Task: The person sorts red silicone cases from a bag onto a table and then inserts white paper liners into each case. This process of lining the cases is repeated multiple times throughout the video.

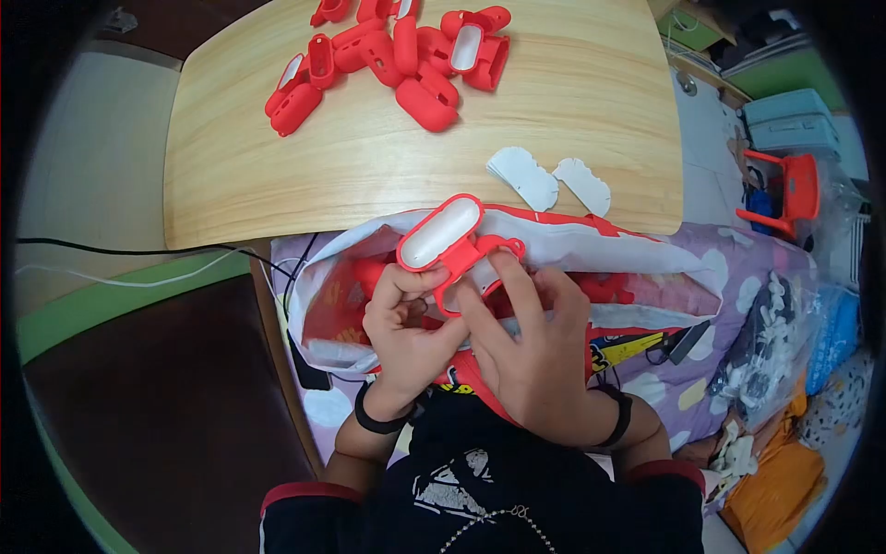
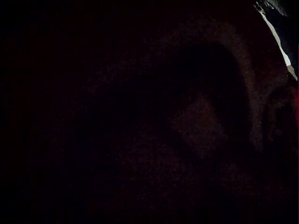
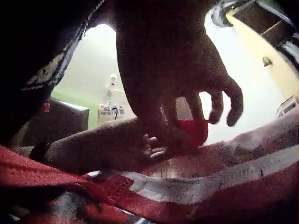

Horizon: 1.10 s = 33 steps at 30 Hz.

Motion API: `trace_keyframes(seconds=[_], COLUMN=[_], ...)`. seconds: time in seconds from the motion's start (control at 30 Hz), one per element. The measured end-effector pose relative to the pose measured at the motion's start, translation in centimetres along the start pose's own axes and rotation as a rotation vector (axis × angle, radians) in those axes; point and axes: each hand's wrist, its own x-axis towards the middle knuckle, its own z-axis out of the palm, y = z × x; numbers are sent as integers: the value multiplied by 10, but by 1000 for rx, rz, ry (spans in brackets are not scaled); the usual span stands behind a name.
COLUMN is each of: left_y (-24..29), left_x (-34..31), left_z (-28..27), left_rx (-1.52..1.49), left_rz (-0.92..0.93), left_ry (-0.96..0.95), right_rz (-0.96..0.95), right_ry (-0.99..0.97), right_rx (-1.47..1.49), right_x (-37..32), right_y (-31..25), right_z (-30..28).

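A red silicone earbud case cover (image 1: pixel 468 238), unfolded at its hinge with a white lining in one half, is held over an open bag. My left hand (image 1: pixel 406 334) grips its near left side, thumb and fingers at the hinge. My right hand (image 1: pixel 535 360) pinches the other half, with its index and middle fingers at the rim. In the right wrist view, that hand (image 3: pixel 173 60) hangs over a red piece of the cover (image 3: pixel 195 132), and the left hand (image 3: pixel 152 148) is beside it. The left wrist view is almost wholly dark.
The big white-and-red bag (image 1: pixel 646 249) lies open under both hands with red items inside. On the wooden table (image 1: pixel 240 175) are several red case covers (image 1: pixel 378 57) and white cut-out cards (image 1: pixel 524 177). A brown chair seat (image 1: pixel 157 369) is at left, a plastic bag (image 1: pixel 766 351) at right.
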Motion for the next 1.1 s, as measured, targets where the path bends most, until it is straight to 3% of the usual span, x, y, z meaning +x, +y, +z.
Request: trace_keyframes(seconds=[0.13,0.23,0.33,0.43,0.53,0.63,0.7,0.77,0.83,0.87,0.9,0.97,1.07,1.1], left_y=[3,2,3,7,25,55,76,105,123,122,120,88,28,18], left_x=[3,2,0,-1,0,19,24,34,55,79,101,152,197,196], left_z=[0,-4,-8,-12,-29,-50,-56,-59,-62,-58,-48,-37,-23,-20], left_rx=[-87,-114,-62,71,237,641,921,921,906,914,899,1130,1405,1445], left_rz=[-87,-52,12,-36,-183,-54,179,198,115,199,105,8,-59,8], left_ry=[25,30,-22,-69,-203,-520,-418,-264,-228,-313,-355,-476,-474,-436], right_rz=[-49,-31,-33,-49,-85,42,232,164,207,230,250,292,303,310], right_ry=[41,-62,-123,-182,-372,-396,-119,67,-26,-74,-97,-157,-107,-96], right_rx=[69,58,60,46,449,813,475,76,37,18,42,90,134,160], right_x=[0,-1,-4,-4,5,16,27,43,46,47,47,45,44,45], right_y=[-1,2,4,10,25,57,70,95,111,117,123,131,135,137], right_z=[-2,-11,-16,-15,-22,-39,-37,-22,-12,-7,-2,4,7,7])
